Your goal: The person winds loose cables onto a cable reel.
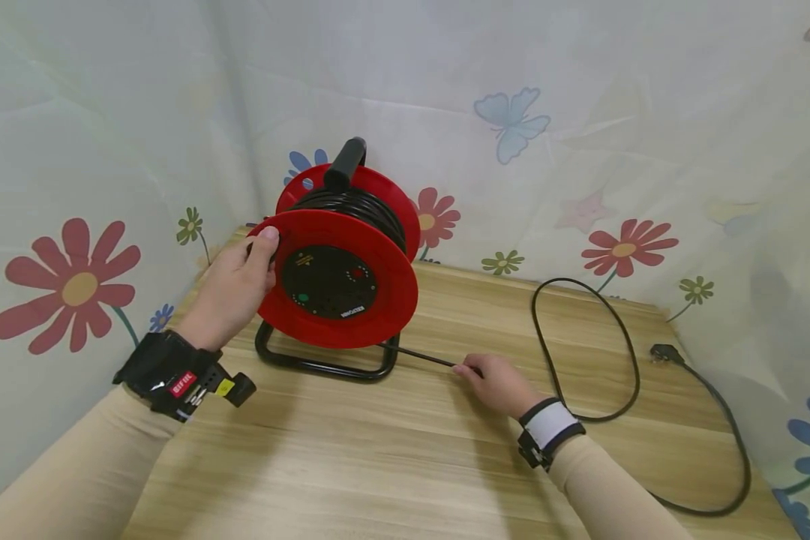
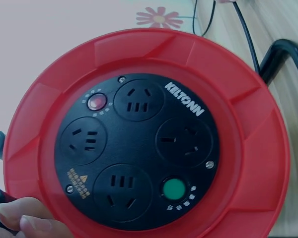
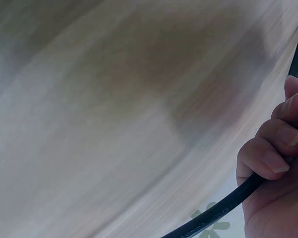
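Fingers of the right hand (image 1: 498, 384) grip the cable (image 1: 421, 355) right of the reel (image 1: 334, 279), which stands on the table (image 1: 378, 457); those of the left hand (image 1: 231, 289) clamp a knob (image 1: 249, 249) at the reel's left edge.

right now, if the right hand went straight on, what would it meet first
The right hand would likely meet the red cable reel, low down near its stand; depth is unclear.

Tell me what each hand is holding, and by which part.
The left hand grips the black knob near the rim of the red reel. The right hand holds the cable partway along, between reel and plug.
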Motion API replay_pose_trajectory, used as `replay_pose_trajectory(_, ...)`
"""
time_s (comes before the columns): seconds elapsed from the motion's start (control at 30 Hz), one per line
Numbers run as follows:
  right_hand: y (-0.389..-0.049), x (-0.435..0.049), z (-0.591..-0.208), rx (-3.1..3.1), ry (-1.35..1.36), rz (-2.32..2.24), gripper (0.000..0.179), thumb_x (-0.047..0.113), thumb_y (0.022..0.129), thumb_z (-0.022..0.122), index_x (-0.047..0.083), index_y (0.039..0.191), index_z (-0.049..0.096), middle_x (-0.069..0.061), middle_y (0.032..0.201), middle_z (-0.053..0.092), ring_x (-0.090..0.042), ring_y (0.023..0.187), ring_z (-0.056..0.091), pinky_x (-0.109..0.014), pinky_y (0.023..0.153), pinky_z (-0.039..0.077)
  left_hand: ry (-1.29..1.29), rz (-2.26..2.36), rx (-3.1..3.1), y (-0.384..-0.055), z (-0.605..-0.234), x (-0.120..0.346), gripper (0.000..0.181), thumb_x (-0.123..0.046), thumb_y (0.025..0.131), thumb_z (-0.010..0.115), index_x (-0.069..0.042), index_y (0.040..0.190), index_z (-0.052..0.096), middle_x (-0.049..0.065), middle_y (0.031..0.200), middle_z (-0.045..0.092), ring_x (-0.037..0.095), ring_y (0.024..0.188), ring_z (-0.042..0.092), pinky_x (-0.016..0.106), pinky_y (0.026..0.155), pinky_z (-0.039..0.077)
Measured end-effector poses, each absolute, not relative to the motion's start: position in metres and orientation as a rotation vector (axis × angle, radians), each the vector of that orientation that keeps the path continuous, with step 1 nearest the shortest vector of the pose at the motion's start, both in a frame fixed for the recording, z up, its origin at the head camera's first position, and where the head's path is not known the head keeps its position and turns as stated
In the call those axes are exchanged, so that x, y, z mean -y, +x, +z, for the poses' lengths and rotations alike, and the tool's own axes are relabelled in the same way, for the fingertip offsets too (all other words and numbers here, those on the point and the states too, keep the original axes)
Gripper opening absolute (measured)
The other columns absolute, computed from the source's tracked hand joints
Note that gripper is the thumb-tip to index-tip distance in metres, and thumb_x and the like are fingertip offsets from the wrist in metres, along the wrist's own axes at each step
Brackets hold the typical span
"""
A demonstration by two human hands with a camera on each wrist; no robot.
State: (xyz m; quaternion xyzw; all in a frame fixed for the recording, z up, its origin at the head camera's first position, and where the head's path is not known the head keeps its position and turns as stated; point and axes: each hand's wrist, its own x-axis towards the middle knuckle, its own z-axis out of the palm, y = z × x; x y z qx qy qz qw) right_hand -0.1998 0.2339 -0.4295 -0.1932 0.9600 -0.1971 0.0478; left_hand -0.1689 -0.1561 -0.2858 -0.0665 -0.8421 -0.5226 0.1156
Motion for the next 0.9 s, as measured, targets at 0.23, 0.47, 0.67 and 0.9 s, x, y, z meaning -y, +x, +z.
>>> replay_pose_trajectory(0.23, -0.201, -0.226, -0.427, -2.938, -0.599, -0.579, 0.03, 0.034, 0.097, 0.053, 0.018, 0.072, 0.056, 0.005, 0.059, 0.041, -0.009, 0.052, 0.041, -0.028, 0.05, 0.035, -0.187, -1.363, 2.559, -0.167, -0.277, 0.152, 0.059, -0.06, 0.096, 0.028, -0.005, 0.085, 0.047, 0.014, 0.067, 0.044, 0.028, 0.061, 0.047, 0.037, 0.052, 0.038)
replay_pose_trajectory(0.47, -0.204, -0.219, -0.429, -2.942, -0.635, -0.57, 0.03, 0.035, 0.097, 0.053, 0.019, 0.072, 0.056, 0.006, 0.059, 0.043, -0.008, 0.052, 0.042, -0.028, 0.05, 0.036, -0.199, -1.308, 2.635, -0.169, -0.271, 0.148, 0.065, -0.063, 0.095, 0.025, -0.007, 0.112, 0.054, 0.015, 0.089, 0.054, 0.029, 0.086, 0.054, 0.044, 0.068, 0.049)
replay_pose_trajectory(0.67, -0.205, -0.214, -0.431, -2.96, -0.677, -0.565, 0.029, 0.033, 0.096, 0.054, 0.019, 0.071, 0.057, 0.006, 0.058, 0.042, -0.008, 0.052, 0.041, -0.027, 0.05, 0.035, -0.183, -1.296, 2.654, -0.168, -0.269, 0.144, 0.065, -0.063, 0.095, 0.024, -0.006, 0.11, 0.052, 0.016, 0.09, 0.053, 0.03, 0.087, 0.052, 0.044, 0.069, 0.047)
replay_pose_trajectory(0.9, -0.21, -0.212, -0.436, -2.946, -0.663, -0.563, 0.029, 0.033, 0.096, 0.054, 0.019, 0.071, 0.057, 0.006, 0.059, 0.043, -0.008, 0.054, 0.042, -0.028, 0.052, 0.036, -0.148, -1.249, 2.665, -0.168, -0.269, 0.14, 0.063, -0.063, 0.095, 0.024, -0.008, 0.106, 0.052, 0.014, 0.084, 0.055, 0.028, 0.08, 0.054, 0.043, 0.065, 0.047)
